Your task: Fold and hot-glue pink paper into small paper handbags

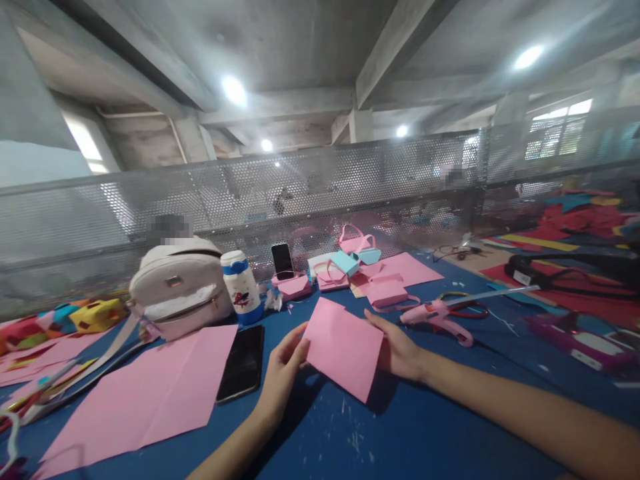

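Note:
A folded piece of pink paper (pixel 344 350) is held up above the blue table, tilted, between my two hands. My left hand (pixel 286 363) pinches its left edge, thumb in front and fingers behind. On the right side, my right hand (pixel 397 347) grips the edge, its fingers partly hidden behind the paper. A pink glue gun (pixel 437 319) with a clear glue stick lies just beyond my right hand. Left of my left hand are a black phone (pixel 243 363) and a large creased pink sheet (pixel 145 397).
A white backpack (pixel 175 287) and a blue-and-white bottle (pixel 241 287) stand at the back left. Small pink paper bags (pixel 386 291) and a propped phone (pixel 283 260) are at the back. Scissors (pixel 465 305) lie by the glue gun. A perforated metal screen (pixel 310 193) borders the blue table (pixel 330 447).

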Demonstrator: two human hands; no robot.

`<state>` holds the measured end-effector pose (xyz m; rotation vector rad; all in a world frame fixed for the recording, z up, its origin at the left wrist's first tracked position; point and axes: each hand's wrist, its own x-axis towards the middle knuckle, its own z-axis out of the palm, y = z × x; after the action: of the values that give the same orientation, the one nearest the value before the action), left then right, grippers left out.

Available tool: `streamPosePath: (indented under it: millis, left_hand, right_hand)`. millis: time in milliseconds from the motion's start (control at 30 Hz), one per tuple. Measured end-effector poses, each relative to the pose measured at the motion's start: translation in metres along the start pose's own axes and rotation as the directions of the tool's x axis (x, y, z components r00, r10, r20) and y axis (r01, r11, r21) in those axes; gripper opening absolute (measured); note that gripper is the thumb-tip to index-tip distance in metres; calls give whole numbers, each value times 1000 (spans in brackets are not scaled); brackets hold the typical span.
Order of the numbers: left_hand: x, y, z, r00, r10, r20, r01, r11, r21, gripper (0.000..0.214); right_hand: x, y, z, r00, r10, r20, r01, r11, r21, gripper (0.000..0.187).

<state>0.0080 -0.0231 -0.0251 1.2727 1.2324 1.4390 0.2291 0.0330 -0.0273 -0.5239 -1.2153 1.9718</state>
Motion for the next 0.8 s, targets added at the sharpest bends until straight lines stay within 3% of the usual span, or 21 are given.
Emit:
streamPosePath:
  millis: [133,267,433,800]
  left_hand:
    - [-1,2,1,1000,17,12,-18,997,69,70]
    - [-2,3,2,992,89,86,-104,977,185,61]
    - [-6,1,4,966,153,206,-204,946,253,53]
    - [-10,4,6,944,146,297,-218,949,227,51]
  right_hand:
    - [-3,-1,1,966,152,211,-183,974,133,63]
    - [-7,2,6,934,242,263,-272,959,83,68]
    - [-11,3,11,903,247,351,-300,948,104,63]
    - [-12,5,3,916,297,272,-355,914,197,47]
